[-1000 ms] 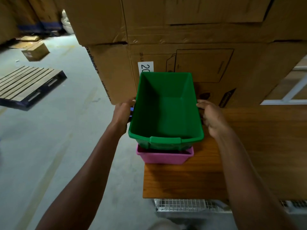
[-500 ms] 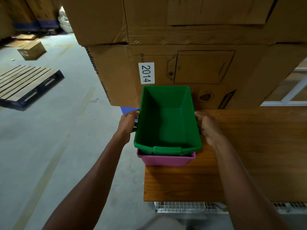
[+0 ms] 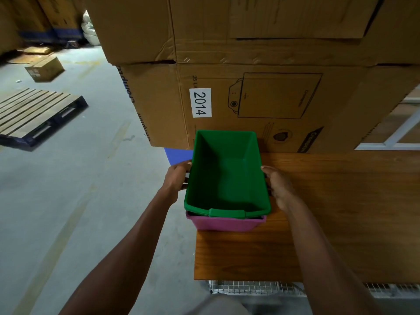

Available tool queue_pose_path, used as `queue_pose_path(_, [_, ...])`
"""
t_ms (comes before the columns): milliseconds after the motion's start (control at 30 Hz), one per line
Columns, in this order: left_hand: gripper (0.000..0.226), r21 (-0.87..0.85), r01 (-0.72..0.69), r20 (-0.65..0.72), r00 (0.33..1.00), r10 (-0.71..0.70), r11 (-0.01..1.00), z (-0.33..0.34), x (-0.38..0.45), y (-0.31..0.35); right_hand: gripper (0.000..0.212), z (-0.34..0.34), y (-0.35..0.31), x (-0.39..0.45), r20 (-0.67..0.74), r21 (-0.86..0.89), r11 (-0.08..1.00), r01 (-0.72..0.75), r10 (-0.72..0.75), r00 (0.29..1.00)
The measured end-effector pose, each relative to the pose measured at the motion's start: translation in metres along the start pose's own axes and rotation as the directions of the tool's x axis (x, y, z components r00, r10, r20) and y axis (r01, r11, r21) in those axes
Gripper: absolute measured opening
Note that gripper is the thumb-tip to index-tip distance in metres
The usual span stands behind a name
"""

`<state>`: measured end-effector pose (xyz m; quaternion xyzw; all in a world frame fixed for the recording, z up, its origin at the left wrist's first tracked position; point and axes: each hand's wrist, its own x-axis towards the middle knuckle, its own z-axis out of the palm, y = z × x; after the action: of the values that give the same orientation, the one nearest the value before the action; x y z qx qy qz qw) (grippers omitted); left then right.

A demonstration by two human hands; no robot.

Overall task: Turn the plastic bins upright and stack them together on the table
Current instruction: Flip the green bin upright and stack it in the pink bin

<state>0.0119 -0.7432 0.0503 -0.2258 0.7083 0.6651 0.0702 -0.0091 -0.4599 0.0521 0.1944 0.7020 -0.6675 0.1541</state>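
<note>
The green bin [image 3: 227,176] has been lowered since a second ago: then its near rim was held clear above the pink bin [image 3: 226,222], with a good band of pink wall showing, and now it is seated low inside, so that only the pink rim and a strip of near wall are seen beneath it. Both bins are upright, open side up, and the pair is set at the near left corner of the tabletop [image 3: 341,212].

The left hand [image 3: 177,180] is held against the green bin's left wall, fingers wrapped under the rim. The right hand [image 3: 278,189] is pressed to the right wall; whether its fingers are curled under the rim cannot be told, since they are hidden behind the wall.

The nesting of these two is judged to be all but done (a last push down may be wanted, as a thin dark gap is seen between the rims). A blue shape [image 3: 178,155] is glimpsed at the far left, behind the left hand; it may be another bin, though too little of it is shown to tell. If it is one, the stack is not yet finished, and the hands are to be freed for it next.

Cardboard boxes [image 3: 261,98] are stacked along the far side, one labelled 2014, and a pallet [image 3: 36,114] is lying on the floor to the left.
</note>
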Motion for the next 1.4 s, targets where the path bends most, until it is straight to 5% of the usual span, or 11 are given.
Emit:
queue_pose_path(733, [0.042,0.017,-0.044,-0.046,0.998,0.044,0.999,0.0,-0.009,-0.006,0.03,-0.007,0.009,-0.011,-0.058,-0.035,0.999,0.035,-0.037,0.998])
queue_pose_path(1000, [0.04,0.188,-0.28,-0.215,0.923,0.318,0.941,0.0,-0.028,0.006,0.023,-0.02,0.008,-0.048,-0.174,-0.032,0.987,0.158,-0.161,0.972])
queue_pose_path(1400, [0.023,0.07,-0.514,0.018,0.857,0.515,0.855,0.093,-0.094,0.025,0.021,-0.099,0.045,-0.13,-0.343,0.082,0.97,0.229,-0.188,0.92])
